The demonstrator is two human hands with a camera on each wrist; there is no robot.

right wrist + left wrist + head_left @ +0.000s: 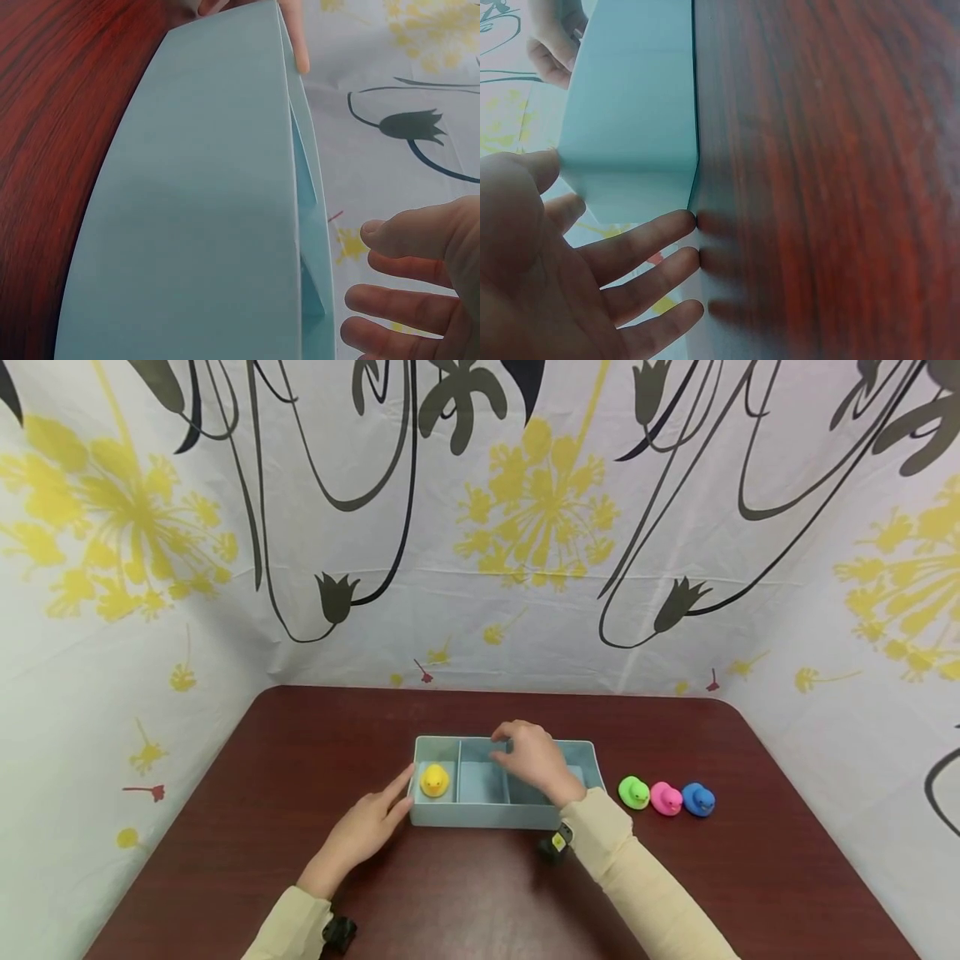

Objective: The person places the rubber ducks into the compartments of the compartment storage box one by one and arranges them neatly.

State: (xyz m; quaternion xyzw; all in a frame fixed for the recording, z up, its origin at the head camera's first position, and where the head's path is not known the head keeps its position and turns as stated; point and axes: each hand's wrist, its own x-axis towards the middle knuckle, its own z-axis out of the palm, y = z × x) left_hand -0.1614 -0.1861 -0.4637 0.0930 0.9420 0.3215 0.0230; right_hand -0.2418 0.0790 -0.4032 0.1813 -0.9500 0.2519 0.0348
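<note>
A light blue divided box (480,815) stands on the table, its long side toward me. In its leftmost compartment sits a yellow rubber duck (434,782). My left hand (365,832) rests at the box's left end, fingers spread; in the left wrist view the thumb and fingertips (681,220) are right at that end wall. Over the box's middle hangs my right hand (534,760), its fingers loosely bent with nothing between them. The right wrist view shows its fingertips (360,296) apart from the box rim. The right hand and sleeve hide part of the right compartments.
A green duck (633,793), a pink duck (666,799) and a blue duck (699,800) sit in a row to the right of the box. The dark red table (337,718) ends at a flower-patterned cloth (450,543) behind and at both sides.
</note>
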